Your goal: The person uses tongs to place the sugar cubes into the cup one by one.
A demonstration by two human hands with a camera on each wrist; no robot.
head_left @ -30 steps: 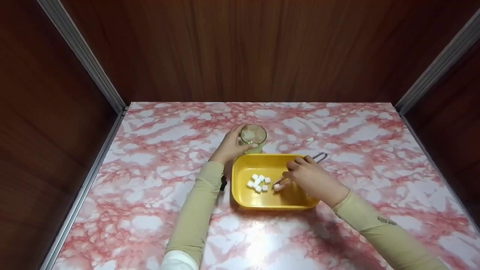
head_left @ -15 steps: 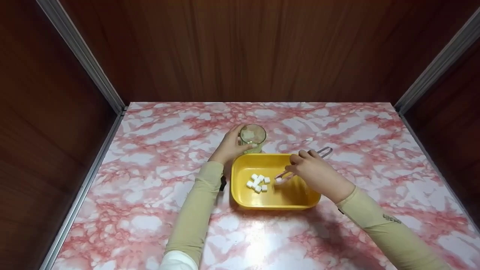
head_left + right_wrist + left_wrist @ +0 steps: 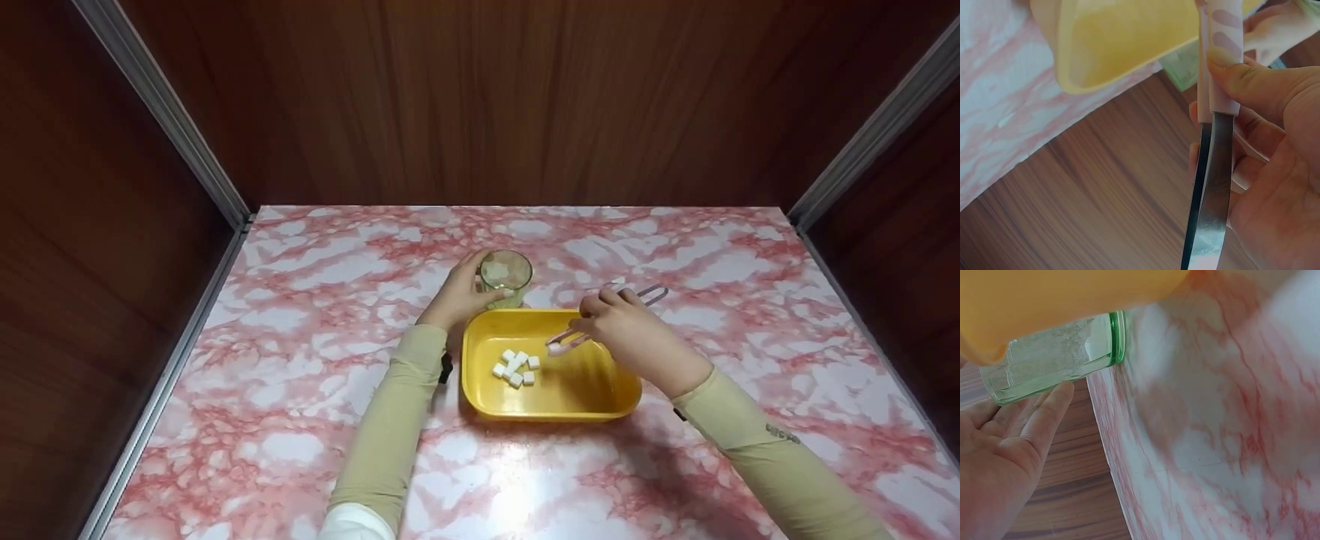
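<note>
My left hand (image 3: 457,296) holds a clear greenish glass (image 3: 508,276) that stands just behind a yellow plastic bin (image 3: 551,415). A pale patch (image 3: 1096,343) shows inside the glass near its base; what it is I cannot tell. My right hand (image 3: 639,341) pinches a pair of tongs (image 3: 1216,185) with pink-and-metal arms, the thumb pressing on one arm. Between the tips of the tongs is one small white cube (image 3: 555,348), held over the bin. Several more white cubes (image 3: 514,367), like sugar cubes, lie clustered on the left of the bin's floor.
The table (image 3: 300,420) has a red-and-white marbled top. Dark wood panels (image 3: 495,105) rise behind it and on both sides, with metal rails (image 3: 169,112) at the corners. A tiny white fleck (image 3: 617,281) lies behind the right hand.
The tongs have lifted the white cube off the bin's floor, away from me toward the back of the bin. The left hand and the glass have stayed put.
</note>
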